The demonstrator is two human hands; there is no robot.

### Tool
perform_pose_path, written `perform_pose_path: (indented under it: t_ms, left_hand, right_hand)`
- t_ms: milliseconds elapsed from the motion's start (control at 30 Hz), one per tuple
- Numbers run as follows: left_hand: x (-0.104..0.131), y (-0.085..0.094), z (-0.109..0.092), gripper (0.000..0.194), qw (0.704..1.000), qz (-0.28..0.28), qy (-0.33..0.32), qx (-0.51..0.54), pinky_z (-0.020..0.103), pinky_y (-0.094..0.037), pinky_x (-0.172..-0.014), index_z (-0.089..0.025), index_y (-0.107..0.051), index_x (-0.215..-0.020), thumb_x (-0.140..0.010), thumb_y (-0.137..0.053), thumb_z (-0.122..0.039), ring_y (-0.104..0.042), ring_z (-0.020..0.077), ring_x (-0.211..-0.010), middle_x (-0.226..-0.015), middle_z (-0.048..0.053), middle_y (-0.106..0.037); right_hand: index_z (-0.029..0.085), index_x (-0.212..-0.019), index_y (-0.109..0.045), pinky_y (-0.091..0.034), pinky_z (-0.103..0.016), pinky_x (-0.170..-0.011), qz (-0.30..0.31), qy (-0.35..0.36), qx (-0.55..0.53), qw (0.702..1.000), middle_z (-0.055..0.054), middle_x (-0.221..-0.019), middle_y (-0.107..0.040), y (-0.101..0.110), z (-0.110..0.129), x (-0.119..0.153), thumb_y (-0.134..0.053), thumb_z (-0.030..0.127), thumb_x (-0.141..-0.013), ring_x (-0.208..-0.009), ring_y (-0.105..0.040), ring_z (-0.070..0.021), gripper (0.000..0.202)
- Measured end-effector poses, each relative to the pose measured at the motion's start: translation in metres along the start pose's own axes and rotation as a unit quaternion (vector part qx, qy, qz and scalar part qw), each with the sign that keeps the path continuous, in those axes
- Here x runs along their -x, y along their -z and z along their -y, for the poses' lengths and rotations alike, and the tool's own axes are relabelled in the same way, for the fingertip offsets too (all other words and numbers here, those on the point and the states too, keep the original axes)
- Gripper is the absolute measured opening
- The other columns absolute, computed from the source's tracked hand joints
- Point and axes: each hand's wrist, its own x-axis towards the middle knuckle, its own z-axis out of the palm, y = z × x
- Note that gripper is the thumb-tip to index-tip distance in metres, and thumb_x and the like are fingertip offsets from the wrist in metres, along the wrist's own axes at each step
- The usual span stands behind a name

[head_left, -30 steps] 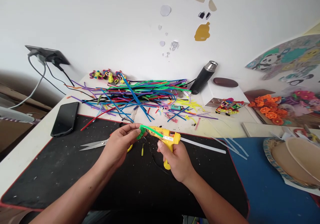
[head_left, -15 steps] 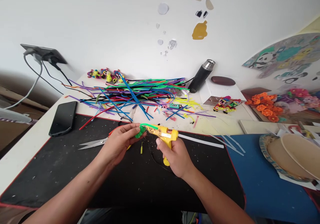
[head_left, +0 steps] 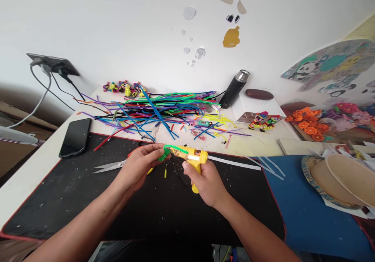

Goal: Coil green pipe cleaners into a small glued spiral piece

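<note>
Home craft desk: heaped pipe cleaners (head_left: 164, 107), scissors (head_left: 109, 165), paper flowers (head_left: 309, 124).

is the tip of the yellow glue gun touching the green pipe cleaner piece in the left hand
Touching. The head view shows the nozzle of the yellow glue gun, gripped by the right hand, meeting the green pipe cleaner piece pinched in the left hand, with no gap.

A white table (head_left: 35, 168) fills the lower frame, under a black mat (head_left: 73, 199) at lower centre and a blue mat (head_left: 307, 219) at lower right. Scissors (head_left: 109, 166) lie on the black mat left of centre. A phone (head_left: 75, 137) lies at left, a pile of pipe cleaners (head_left: 158, 109) at centre, a flask (head_left: 233, 89) right of it, paper plates (head_left: 336, 180) at right.
</note>
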Motion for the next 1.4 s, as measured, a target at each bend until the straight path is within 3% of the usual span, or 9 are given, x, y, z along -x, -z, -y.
perform_pose_path:
  t_ms: [233, 467, 667, 833, 1000, 1133, 1233, 1333, 1400]
  left_hand:
    - [-0.002, 0.004, 0.004, 0.045, 0.996, -0.014, -0.033, -0.077, 0.028, -0.056, -0.074, -0.019, -0.082, -0.096, -0.066, -0.097, -0.049, -0.078, 0.0243, -0.085, -0.094, 0.01, -0.085]
    - [-0.002, 0.01, 0.006, 0.045, 0.982, -0.028, -0.087, -0.166, 0.03, -0.053, -0.076, -0.02, -0.081, -0.102, -0.073, -0.091, -0.053, -0.075, 0.0279, -0.093, -0.092, 0.009, -0.083]
    - [0.006, 0.004, -0.003, 0.038, 0.946, -0.055, -0.141, -0.288, 0.033, -0.055, -0.075, -0.023, -0.082, -0.101, -0.075, -0.086, -0.05, -0.075, 0.0296, -0.085, -0.085, 0.006, -0.083]
    - [0.01, -0.001, -0.005, 0.032, 0.915, -0.088, -0.198, -0.341, 0.034, -0.057, -0.084, -0.026, -0.083, -0.099, -0.076, -0.083, -0.047, -0.077, 0.0298, -0.089, -0.094, 0.006, -0.085]
    - [0.014, -0.006, -0.007, 0.027, 0.897, -0.117, -0.216, -0.368, 0.037, -0.057, -0.09, -0.029, -0.083, -0.095, -0.073, -0.082, -0.044, -0.076, 0.0318, -0.09, -0.095, 0.005, -0.085]
    - [0.013, 0.003, -0.013, 0.029, 0.879, -0.14, -0.234, -0.391, 0.035, -0.057, -0.087, -0.029, -0.083, -0.102, -0.077, -0.082, -0.045, -0.076, 0.0313, -0.094, -0.099, 0.004, -0.085]
    - [0.007, 0.017, -0.024, 0.033, 0.909, -0.149, -0.215, -0.323, 0.033, -0.057, -0.085, -0.027, -0.082, -0.102, -0.075, -0.087, -0.045, -0.076, 0.0296, -0.095, -0.098, 0.004, -0.084]
    - [-0.002, 0.03, -0.036, 0.032, 0.976, -0.12, -0.159, -0.085, 0.033, -0.059, -0.088, -0.023, -0.079, -0.097, -0.072, -0.094, -0.038, -0.076, 0.0242, -0.09, -0.086, 0.0, -0.082]
    - [-0.008, 0.036, -0.039, 0.027, 0.98, -0.117, -0.159, -0.028, 0.036, -0.06, -0.093, -0.022, -0.075, -0.085, -0.073, -0.092, -0.039, -0.075, 0.0218, -0.088, -0.08, -0.003, -0.079]
  right_hand:
    - [0.021, -0.073, -0.06, -0.043, -0.028, -0.055, -0.003, -0.004, 0.004, 1.0, 0.003, -0.059, -0.053, 0.001, 0.001, 0.001, -0.057, 0.056, -0.099, -0.055, -0.055, -0.0163, 0.043]
    - [0.022, -0.071, -0.06, -0.042, -0.028, -0.053, -0.008, -0.013, 0.007, 1.0, 0.002, -0.057, -0.054, 0.002, 0.002, 0.001, -0.06, 0.058, -0.096, -0.054, -0.055, -0.0165, 0.044]
    - [0.022, -0.069, -0.061, -0.043, -0.028, -0.054, -0.006, 0.0, 0.02, 1.0, 0.001, -0.06, -0.059, 0.004, 0.0, 0.0, -0.063, 0.053, -0.095, -0.056, -0.056, -0.0173, 0.041]
    - [0.022, -0.068, -0.056, -0.04, -0.028, -0.058, 0.002, 0.022, 0.046, 0.999, 0.001, -0.062, -0.054, 0.004, -0.001, 0.0, -0.06, 0.045, -0.096, -0.059, -0.048, -0.016, 0.036]
    - [0.022, -0.067, -0.056, -0.037, -0.028, -0.058, -0.007, 0.022, 0.063, 0.998, 0.002, -0.059, -0.052, 0.004, -0.002, 0.001, -0.064, 0.048, -0.096, -0.057, -0.047, -0.0161, 0.039]
    - [0.022, -0.067, -0.056, -0.037, -0.027, -0.056, -0.01, 0.003, 0.038, 0.999, 0.003, -0.057, -0.049, 0.001, -0.008, 0.002, -0.064, 0.052, -0.096, -0.057, -0.046, -0.0156, 0.043]
    - [0.019, -0.073, -0.065, -0.039, -0.026, -0.054, 0.004, -0.034, -0.025, 0.999, 0.003, -0.056, -0.052, 0.001, -0.015, 0.003, -0.065, 0.058, -0.095, -0.055, -0.049, -0.0152, 0.044]
    - [0.015, -0.084, -0.076, -0.042, -0.026, -0.055, 0.015, -0.068, -0.104, 0.992, 0.004, -0.053, -0.053, 0.005, -0.025, 0.004, -0.065, 0.069, -0.092, -0.052, -0.05, -0.0146, 0.056]
    - [0.014, -0.087, -0.077, -0.042, -0.026, -0.057, 0.003, -0.078, -0.132, 0.988, 0.004, -0.052, -0.053, 0.009, -0.031, 0.004, -0.063, 0.075, -0.091, -0.052, -0.049, -0.0141, 0.062]
